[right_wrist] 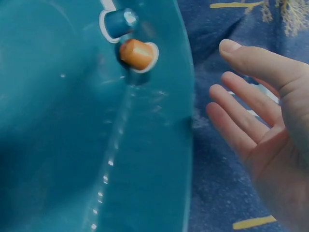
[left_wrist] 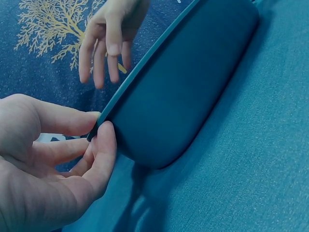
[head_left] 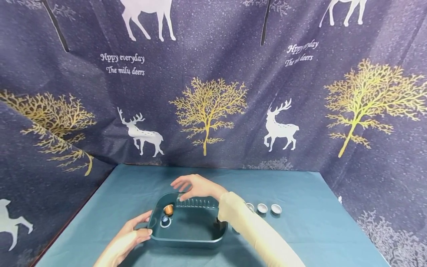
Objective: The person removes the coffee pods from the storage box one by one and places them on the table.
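A dark teal rectangular tub [head_left: 186,243] stands on the table with two coffee capsules inside, near its left end. The orange capsule [head_left: 168,210] leans on its side; the blue capsule [head_left: 165,220] sits rim down in front of it. My left hand [head_left: 128,236] pinches the tub's left rim between thumb and fingers, as the left wrist view shows closely. Above the tub's far edge hovers my right hand [head_left: 197,186], its fingers spread and holding nothing. In the right wrist view that hand [right_wrist: 270,116] is apart from both capsules.
To the right of the tub, several capsules with pale rims stand on the teal cloth [head_left: 310,226], among them a middle one [head_left: 262,208] and a right one [head_left: 276,209]. My right sleeve partly hides others. A dark printed curtain [head_left: 220,55] hangs behind the table.
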The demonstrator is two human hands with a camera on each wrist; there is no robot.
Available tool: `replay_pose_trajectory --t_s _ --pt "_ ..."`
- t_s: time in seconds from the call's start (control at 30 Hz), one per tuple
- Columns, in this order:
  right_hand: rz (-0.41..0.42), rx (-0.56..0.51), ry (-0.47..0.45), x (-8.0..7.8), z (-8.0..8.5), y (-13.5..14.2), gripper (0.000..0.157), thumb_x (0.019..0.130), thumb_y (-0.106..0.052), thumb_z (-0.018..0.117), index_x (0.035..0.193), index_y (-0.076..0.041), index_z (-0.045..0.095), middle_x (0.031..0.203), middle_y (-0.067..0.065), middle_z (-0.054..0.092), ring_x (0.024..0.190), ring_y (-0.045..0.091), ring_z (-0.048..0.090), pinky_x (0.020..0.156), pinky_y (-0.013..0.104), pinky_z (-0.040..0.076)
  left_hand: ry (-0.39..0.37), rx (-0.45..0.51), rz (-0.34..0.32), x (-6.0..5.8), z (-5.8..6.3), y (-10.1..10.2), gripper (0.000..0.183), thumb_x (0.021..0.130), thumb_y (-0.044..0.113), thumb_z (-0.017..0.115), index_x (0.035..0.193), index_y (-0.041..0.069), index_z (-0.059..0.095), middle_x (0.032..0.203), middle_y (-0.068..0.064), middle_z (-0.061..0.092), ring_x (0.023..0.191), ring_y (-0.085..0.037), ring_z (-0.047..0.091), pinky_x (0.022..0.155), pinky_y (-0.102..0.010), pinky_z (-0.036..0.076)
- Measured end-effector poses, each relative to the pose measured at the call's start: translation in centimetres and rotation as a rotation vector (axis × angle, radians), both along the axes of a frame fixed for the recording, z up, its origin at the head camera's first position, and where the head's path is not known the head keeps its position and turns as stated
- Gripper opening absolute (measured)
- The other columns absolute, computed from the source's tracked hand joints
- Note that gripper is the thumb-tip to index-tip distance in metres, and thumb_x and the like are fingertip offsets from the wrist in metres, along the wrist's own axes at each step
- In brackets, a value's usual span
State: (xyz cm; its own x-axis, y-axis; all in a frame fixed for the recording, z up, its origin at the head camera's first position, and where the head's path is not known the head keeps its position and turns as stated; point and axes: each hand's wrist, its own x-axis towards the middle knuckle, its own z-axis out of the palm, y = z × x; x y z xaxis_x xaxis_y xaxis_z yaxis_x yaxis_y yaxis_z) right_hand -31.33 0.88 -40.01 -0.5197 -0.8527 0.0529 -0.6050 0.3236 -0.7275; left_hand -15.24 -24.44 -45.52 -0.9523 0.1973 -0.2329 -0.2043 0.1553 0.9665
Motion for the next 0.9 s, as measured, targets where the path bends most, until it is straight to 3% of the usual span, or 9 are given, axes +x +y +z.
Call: replay_pose_trajectory --t_s 0.23,0.63,0.9 --pt "0.012 0.003 -0.006 0.7 -1.5 -1.4 0.052 0.088 -0.014 0.074 0.137 -0.015 0.058 0.134 0.005 0.064 0.118 0.022 0.065 0.091 0.019 0.053 0.007 0.006 -0.004 -0.1 -0.1 0.0 0.074 0.091 0.004 0.055 0.153 -0.010 0.018 0.141 -0.030 0.031 0.109 -0.017 0.063 0.093 -0.038 0.053" --pt "0.022 0.114 0.100 1.3 -3.8 -3.5 0.050 0.087 -0.015 0.075 0.135 -0.017 0.060 0.133 -0.003 0.065 0.120 0.005 0.062 0.097 0.021 0.052 -0.007 0.008 -0.004 0.0 0.0 0.0 0.076 0.090 0.005 0.056 0.154 -0.010 0.017 0.140 -0.029 0.032 0.112 -0.020 0.062 0.094 -0.041 0.053" --pt "0.045 0.141 0.140 1.5 -4.3 -3.9 0.052 0.086 -0.015 0.077 0.135 -0.015 0.060 0.133 -0.002 0.065 0.121 0.007 0.062 0.098 0.020 0.051 -0.013 0.018 -0.016 0.0 0.2 -0.2 0.075 0.091 0.005 0.055 0.154 -0.010 0.016 0.141 -0.030 0.030 0.111 -0.019 0.063 0.095 -0.041 0.052"
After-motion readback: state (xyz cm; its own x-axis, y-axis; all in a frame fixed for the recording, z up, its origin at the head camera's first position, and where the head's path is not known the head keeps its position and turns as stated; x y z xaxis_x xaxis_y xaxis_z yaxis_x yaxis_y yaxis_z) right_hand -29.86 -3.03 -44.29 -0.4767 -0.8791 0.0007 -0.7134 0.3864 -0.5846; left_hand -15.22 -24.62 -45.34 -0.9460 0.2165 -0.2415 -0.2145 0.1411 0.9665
